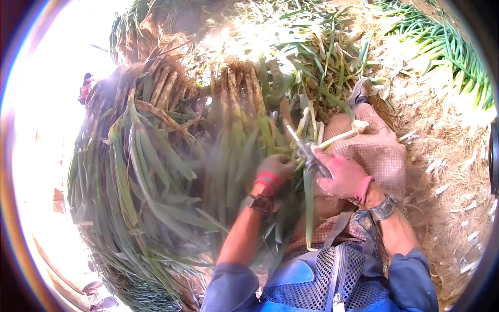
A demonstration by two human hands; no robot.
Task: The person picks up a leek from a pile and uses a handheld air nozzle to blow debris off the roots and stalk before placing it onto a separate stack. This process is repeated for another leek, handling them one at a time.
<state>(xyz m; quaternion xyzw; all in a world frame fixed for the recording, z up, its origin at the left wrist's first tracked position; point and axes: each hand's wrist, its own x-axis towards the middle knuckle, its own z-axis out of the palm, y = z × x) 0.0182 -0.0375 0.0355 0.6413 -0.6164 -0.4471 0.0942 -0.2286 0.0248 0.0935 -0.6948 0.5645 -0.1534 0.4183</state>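
My right hand [345,176], in a pink glove, is closed around a dark-handled blade [314,162]; its thin metal end points up and left. Just beyond those fingers lies a green onion [338,138], its pale stalk ending in a round white bulb to the right. My left hand [276,170], in a dark glove with a red cuff, is curled at the leafy end of that onion, though its fingertips are partly hidden. A long green leaf [309,208] hangs below, between the two hands.
A large heap of leafy onions [156,151] with dry roots rises on my left. Cut leaves [291,26] cover the ground ahead. More green onions [457,62] lie in a row at far right, beside straw-littered ground [447,208]. My outstretched leg [382,138] is close by.
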